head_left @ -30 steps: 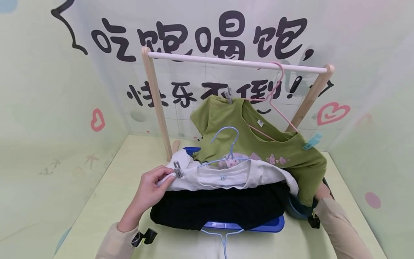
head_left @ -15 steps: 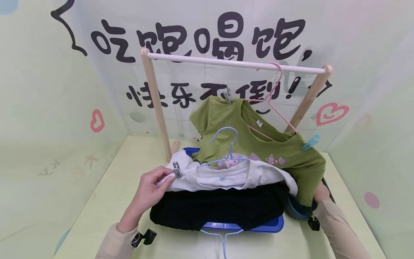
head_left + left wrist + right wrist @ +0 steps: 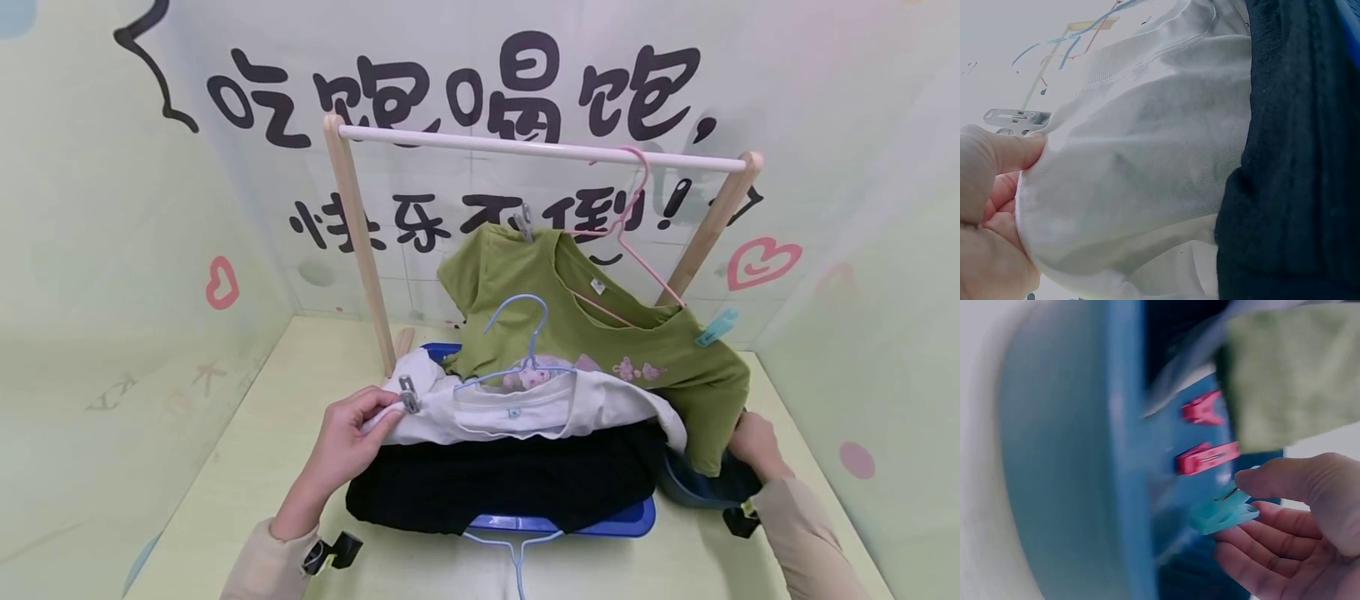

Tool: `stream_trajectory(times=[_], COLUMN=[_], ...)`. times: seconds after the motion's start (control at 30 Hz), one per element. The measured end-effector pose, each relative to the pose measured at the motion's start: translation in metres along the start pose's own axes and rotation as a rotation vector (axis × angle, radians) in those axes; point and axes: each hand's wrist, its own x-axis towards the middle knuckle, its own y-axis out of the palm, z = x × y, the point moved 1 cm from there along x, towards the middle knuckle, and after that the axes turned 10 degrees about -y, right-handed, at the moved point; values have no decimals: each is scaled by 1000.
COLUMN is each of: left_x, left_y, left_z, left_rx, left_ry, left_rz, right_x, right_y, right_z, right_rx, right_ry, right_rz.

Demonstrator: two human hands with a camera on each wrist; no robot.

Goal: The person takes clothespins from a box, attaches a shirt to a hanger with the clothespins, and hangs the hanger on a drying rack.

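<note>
My left hand [image 3: 347, 433] pinches the left shoulder edge of a white T-shirt [image 3: 435, 421], beside a grey clothespin [image 3: 408, 394] clipped there. A light blue hanger [image 3: 534, 333] sits in the shirt's neck, its hook upward. Over at the blue basin [image 3: 693, 492], my right hand [image 3: 757, 446] is partly behind a green T-shirt's sleeve. The right wrist view shows that hand pinching a teal clothespin [image 3: 1225, 509] between thumb and fingers. Two pink clothespins [image 3: 1207, 459] lie in the basin.
The green T-shirt [image 3: 517, 283] hangs by a pink hanger [image 3: 637, 200] from a rack's white rail [image 3: 525, 147], with grey and teal clothespins on its shoulders. Black clothing [image 3: 510, 479] lies on a blue tray [image 3: 615, 525]. Another blue hanger [image 3: 517, 554] sticks out in front.
My right hand has risen into fuller view at the basin's right side, coming out from behind the green sleeve. My left hand keeps its grip on the white T-shirt.
</note>
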Motion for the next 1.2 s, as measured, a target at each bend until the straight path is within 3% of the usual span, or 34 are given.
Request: stream_trajectory(times=[0.17,0.4,0.7,1.0,1.2], left_x=[0,4,5,4,4], left_y=[0,-4,-4,-6,-7], left_z=[-6,-37,-39,-36,-35], left_rx=[10,27,21,6,20], left_ry=[-4,14,14,23,9], left_rz=[-6,-1,-12,-12,-5], right_x=[-14,-36,-56,-62,-66], right_y=[-16,-37,-55,-60,-65], right_z=[13,28,57,88,125], right_rx=[46,165,269,271,411], right_ry=[20,77,-95,-165,-277], right_rz=[-105,-162,-275,-353,-484])
